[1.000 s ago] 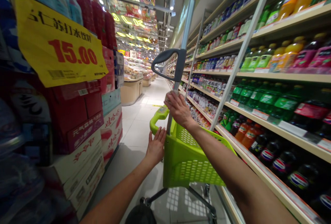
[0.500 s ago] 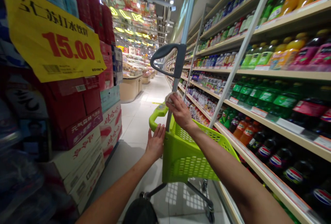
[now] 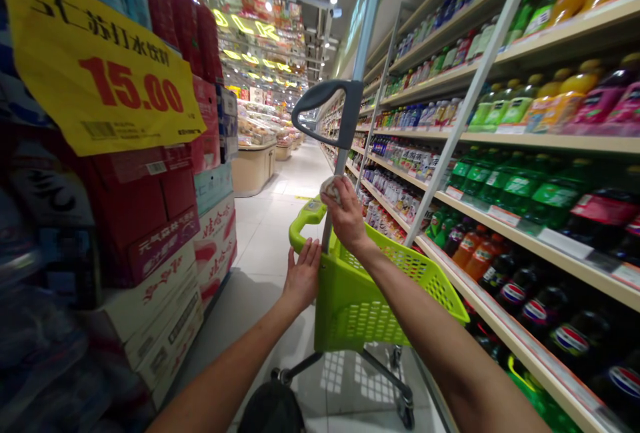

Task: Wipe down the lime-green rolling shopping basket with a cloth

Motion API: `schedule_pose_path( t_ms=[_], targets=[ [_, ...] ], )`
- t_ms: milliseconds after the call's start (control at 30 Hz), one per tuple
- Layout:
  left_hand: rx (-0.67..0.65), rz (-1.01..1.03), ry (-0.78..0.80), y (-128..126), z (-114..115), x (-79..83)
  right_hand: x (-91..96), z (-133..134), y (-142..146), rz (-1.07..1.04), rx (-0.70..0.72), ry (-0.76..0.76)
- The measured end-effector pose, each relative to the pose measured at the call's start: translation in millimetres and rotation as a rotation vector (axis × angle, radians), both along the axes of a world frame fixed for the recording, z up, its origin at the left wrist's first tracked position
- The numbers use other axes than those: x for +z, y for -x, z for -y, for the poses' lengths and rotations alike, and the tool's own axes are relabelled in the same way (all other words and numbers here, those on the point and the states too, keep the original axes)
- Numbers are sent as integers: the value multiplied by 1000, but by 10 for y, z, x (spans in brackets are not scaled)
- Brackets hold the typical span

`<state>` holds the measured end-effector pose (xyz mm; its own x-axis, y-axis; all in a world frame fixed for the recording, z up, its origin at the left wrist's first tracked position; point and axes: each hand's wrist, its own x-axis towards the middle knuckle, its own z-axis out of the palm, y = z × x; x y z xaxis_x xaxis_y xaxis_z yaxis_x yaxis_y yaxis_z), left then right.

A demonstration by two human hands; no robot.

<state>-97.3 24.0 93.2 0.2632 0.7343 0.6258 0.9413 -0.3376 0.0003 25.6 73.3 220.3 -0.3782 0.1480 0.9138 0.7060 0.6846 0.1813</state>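
My right hand [image 3: 349, 216] grips a crumpled whitish cloth [image 3: 330, 189] and presses it against a slim metal pole [image 3: 341, 163]. That pole rises from the near end of a lime-green wheeled shopping basket [image 3: 350, 306], and a dark grey loop handle [image 3: 353, 116] sits on it higher up. Fingers stretched out and holding nothing, my left hand [image 3: 303, 276] rests against the basket's near edge, just below its green handle [image 3: 295, 231].
Shelves of drink bottles [image 3: 540, 186] run close along the right side. Stacked drink cartons [image 3: 150, 219] with a yellow price sign [image 3: 110, 79] stand on the left. A tiled aisle [image 3: 300, 173] leads ahead past display counters [image 3: 254, 169]. A dark rounded shape [image 3: 273, 409] is at the bottom.
My right hand stays on the pole, its fingers and the cloth turned slightly, with more of the cloth showing at the left. My left hand has hardly moved.
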Motion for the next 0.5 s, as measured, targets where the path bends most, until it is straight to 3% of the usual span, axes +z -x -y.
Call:
schedule_pose_path(
  t_ms=[100,233,333,500],
  targets=[
    [-7,-2,-25,2,-2,-15,113,198,114,-104,137,19],
    [-8,13,-29,-3,0,-29,51,435,198,-210,234,122],
    [-5,36,-9,-16,3,-34,-51,328,145,-116,125,81],
    [-2,29,-7,-20,11,-15,-168,49,-4,360,-102,-33]
  ],
)
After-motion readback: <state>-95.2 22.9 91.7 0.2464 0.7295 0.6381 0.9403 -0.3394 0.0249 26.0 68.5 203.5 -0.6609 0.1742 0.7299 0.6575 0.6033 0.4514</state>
